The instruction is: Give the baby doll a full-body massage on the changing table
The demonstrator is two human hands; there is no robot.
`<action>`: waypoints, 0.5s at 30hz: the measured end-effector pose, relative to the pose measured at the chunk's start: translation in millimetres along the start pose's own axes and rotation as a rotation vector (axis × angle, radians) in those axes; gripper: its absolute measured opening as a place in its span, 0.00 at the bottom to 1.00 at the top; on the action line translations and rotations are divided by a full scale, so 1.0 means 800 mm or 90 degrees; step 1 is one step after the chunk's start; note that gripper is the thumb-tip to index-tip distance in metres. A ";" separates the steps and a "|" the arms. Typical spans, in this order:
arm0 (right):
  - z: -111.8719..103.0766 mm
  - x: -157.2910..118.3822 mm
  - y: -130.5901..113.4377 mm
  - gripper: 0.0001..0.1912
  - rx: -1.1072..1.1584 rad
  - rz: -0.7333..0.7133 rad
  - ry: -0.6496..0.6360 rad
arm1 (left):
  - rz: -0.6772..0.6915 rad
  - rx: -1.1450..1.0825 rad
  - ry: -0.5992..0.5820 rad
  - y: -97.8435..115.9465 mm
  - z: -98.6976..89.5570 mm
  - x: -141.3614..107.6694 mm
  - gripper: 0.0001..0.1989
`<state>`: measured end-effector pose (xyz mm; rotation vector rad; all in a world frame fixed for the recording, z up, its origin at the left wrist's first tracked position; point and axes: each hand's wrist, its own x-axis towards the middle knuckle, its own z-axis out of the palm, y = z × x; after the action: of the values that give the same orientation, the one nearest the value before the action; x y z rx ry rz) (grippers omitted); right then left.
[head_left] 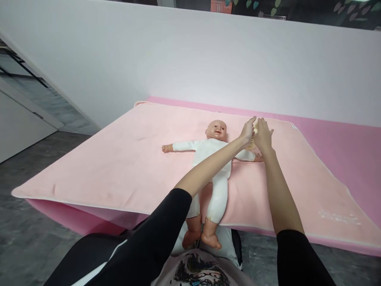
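A baby doll [212, 149] in a white bodysuit lies face up on a pink blanket [125, 159], its arms spread and its bare feet over the front edge. My left hand [248, 130] is raised over the doll's arm on the right side, palm turned inward, fingers mostly stretched out. Close beside it is my right hand [263, 134], with its fingers extended and one digit sticking out to the right. A yellowish patch with dark marks [251, 145] shows between and below the hands; its kind is unclear, and neither hand visibly grips it.
The blanket covers a pink mat [336, 155] on a raised surface. A white wall [238, 67] stands behind it. Grey floor [18, 226] shows at the left, with a white panel [20, 123] beyond. The doll's feet reach toward my lap.
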<state>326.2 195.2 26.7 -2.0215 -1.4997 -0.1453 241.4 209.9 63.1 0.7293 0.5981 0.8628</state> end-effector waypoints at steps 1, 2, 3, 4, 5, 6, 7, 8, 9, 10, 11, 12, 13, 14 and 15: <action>0.000 -0.003 0.000 0.32 -0.009 0.002 -0.013 | -0.012 -0.011 0.006 0.000 0.006 0.006 0.25; 0.000 -0.005 0.001 0.32 -0.010 0.002 -0.018 | -0.020 -0.019 0.008 0.001 0.009 0.009 0.26; -0.001 -0.006 0.003 0.33 -0.005 0.003 -0.019 | -0.022 -0.023 -0.001 0.003 0.009 0.009 0.27; -0.003 -0.005 0.005 0.33 0.008 0.002 -0.021 | -0.019 -0.013 -0.013 0.005 0.006 0.008 0.27; -0.005 -0.004 0.008 0.33 0.029 -0.001 -0.026 | -0.010 0.017 -0.025 0.008 -0.001 0.004 0.27; -0.008 -0.002 0.011 0.33 0.057 -0.007 -0.032 | 0.007 0.061 -0.041 0.010 -0.010 -0.002 0.26; -0.011 0.000 0.014 0.32 0.092 -0.017 -0.030 | 0.030 0.117 -0.061 0.012 -0.023 -0.010 0.25; -0.014 0.000 0.015 0.30 0.133 -0.027 -0.015 | 0.058 0.178 -0.079 0.012 -0.038 -0.020 0.24; -0.016 -0.002 0.015 0.28 0.177 -0.034 0.019 | 0.086 0.231 -0.104 0.013 -0.056 -0.032 0.23; -0.018 -0.007 0.013 0.26 0.221 -0.036 0.073 | 0.107 0.272 -0.123 0.012 -0.076 -0.045 0.22; -0.019 -0.015 0.009 0.23 0.261 -0.028 0.140 | 0.147 0.297 -0.102 0.010 -0.097 -0.060 0.21; -0.019 -0.025 0.004 0.21 0.296 -0.014 0.207 | 0.189 0.324 -0.071 0.008 -0.119 -0.075 0.20; -0.017 -0.038 -0.003 0.20 0.324 0.002 0.257 | 0.224 0.356 -0.042 0.006 -0.141 -0.090 0.20; -0.014 -0.051 -0.010 0.19 0.344 0.007 0.280 | 0.250 0.390 -0.019 0.003 -0.161 -0.103 0.20; -0.011 -0.064 -0.018 0.18 0.357 -0.001 0.285 | 0.263 0.426 -0.010 0.000 -0.179 -0.115 0.20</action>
<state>297.1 150.4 17.2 -1.4229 -1.1016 -0.1456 90.5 178.9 -8.7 1.5036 0.7437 1.0405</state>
